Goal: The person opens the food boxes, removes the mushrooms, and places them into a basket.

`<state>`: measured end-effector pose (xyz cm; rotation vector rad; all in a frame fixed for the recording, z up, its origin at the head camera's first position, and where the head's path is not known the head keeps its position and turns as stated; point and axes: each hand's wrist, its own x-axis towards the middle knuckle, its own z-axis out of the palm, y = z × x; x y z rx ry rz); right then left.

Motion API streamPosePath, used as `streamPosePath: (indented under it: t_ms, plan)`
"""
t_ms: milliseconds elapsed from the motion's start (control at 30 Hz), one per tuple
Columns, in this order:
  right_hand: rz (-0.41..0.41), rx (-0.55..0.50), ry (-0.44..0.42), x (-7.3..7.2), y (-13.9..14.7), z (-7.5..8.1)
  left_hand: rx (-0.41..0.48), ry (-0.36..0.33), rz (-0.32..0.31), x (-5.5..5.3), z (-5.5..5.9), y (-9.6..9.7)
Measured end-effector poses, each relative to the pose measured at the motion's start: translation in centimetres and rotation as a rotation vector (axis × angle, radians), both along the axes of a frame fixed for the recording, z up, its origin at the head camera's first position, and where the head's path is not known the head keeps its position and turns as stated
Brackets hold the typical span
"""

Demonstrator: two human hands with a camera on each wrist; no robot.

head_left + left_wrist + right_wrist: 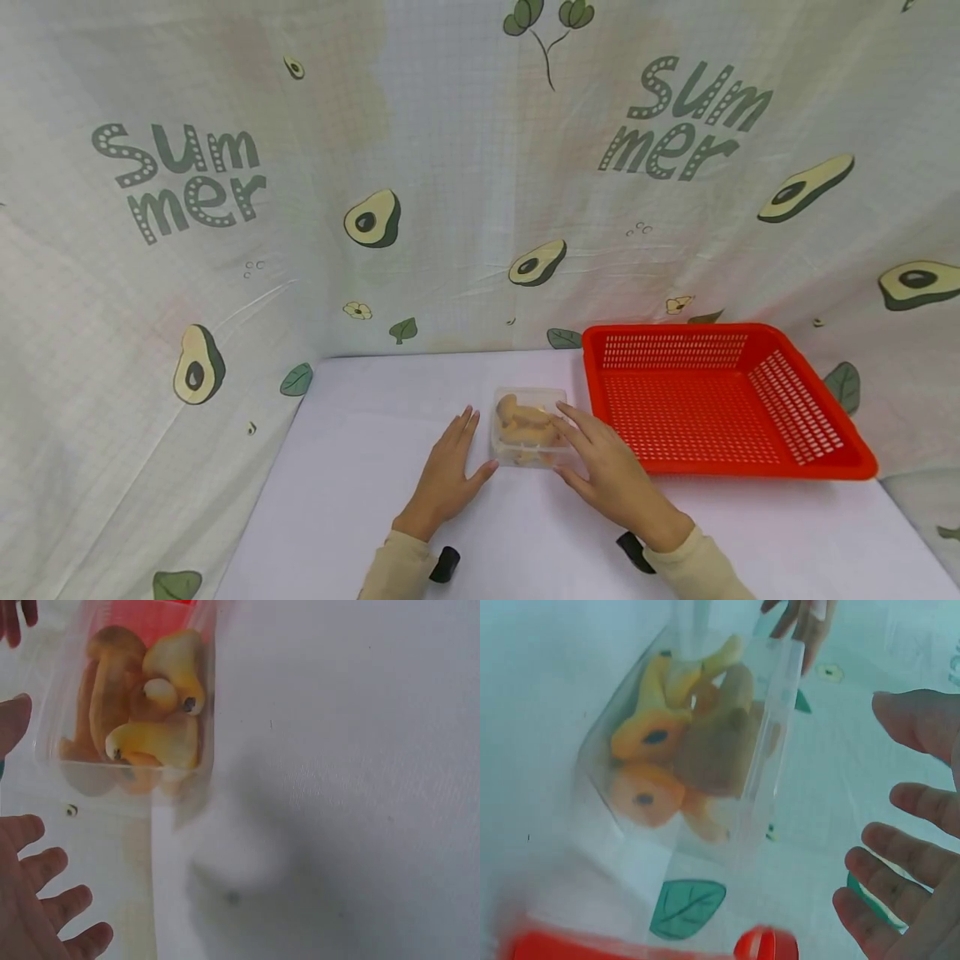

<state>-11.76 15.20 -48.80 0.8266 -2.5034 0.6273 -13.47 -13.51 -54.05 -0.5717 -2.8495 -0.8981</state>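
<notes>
A clear plastic box [530, 457] stands on the table with a mushroom-shaped brown piece [112, 682] and several yellow, pear-like pieces [161, 742] inside. Dark spots mark some of the yellow ones [649, 735]. To the left of the box is my left hand [446, 477], its fingers spread and the thumb near the front left corner. My right hand [617, 475] is at the right side, fingertips overlapping the box's right edge in the head view. Both hands have extended fingers, and neither grips anything.
A red plastic basket [750, 468] with perforated walls stands right of the box. White cloth covers the table [360, 425]. Behind it hangs a curtain [450, 167] printed with avocados and leaves. A black strap end [446, 564] shows by the left wrist.
</notes>
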Motion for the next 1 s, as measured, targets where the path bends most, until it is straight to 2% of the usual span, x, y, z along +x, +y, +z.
streamPosePath:
  t_ms: [200,333,567,1000]
  plan:
    - [0.019,-0.027,0.013,-0.1,-1.8,-0.7,0.050,0.000,0.001,0.4,-0.4,1.4]
    - [-0.008,-0.031,0.004,-0.2,-2.7,-1.5,0.112,-0.008,0.001,0.7,-0.7,2.2]
    - [-0.057,-0.019,-0.022,-0.5,-3.6,-2.8,0.206,-0.108,0.056,1.0,-1.4,3.3]
    - [-0.090,-0.040,0.054,-1.4,-4.7,-4.0,0.474,-0.159,0.094,0.7,-2.4,4.8]
